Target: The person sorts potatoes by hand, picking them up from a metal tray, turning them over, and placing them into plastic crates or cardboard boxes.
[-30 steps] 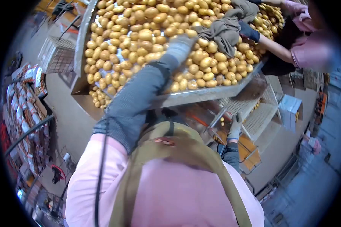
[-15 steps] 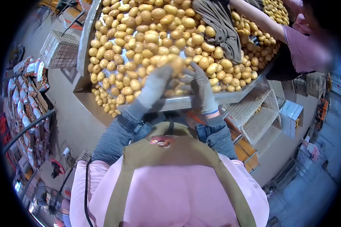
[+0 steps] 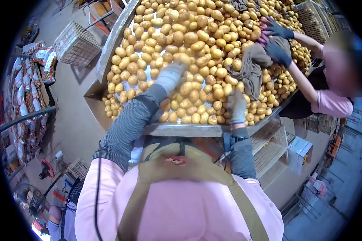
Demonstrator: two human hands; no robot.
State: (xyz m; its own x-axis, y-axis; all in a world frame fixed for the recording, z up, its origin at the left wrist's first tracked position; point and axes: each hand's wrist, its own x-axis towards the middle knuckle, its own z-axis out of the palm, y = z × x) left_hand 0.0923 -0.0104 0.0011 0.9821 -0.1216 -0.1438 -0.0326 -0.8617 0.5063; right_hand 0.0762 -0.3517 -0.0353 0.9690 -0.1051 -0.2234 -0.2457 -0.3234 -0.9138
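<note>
Many yellow potatoes [image 3: 195, 96] cover a metal-edged sorting table [image 3: 185, 130] in front of me. My left hand [image 3: 171, 76], in a light grey glove, reaches far over the middle of them. Its fingers are blurred against the potatoes, so I cannot see whether one is in its grasp. Closer to the table's front edge, my right hand [image 3: 237, 107], gloved too, rests among potatoes at the right. Motion smears its fingertips as well. A crumpled grey-brown cloth [image 3: 251, 70] lies on the potatoes just beyond my right hand.
Across the right side a co-worker's dark-gloved hands [image 3: 278, 52] touch the cloth. White crates [image 3: 77, 44] stand on the floor at left, near stacked net bags [image 3: 26, 108]. Metal steps [image 3: 271, 154] and a pale box [image 3: 298, 150] are at right.
My hands have parted: the left reached forward over the potatoes, the right moved to the right. The potato held up near my left fingers is no longer distinguishable. The co-worker's hands came onto the cloth.
</note>
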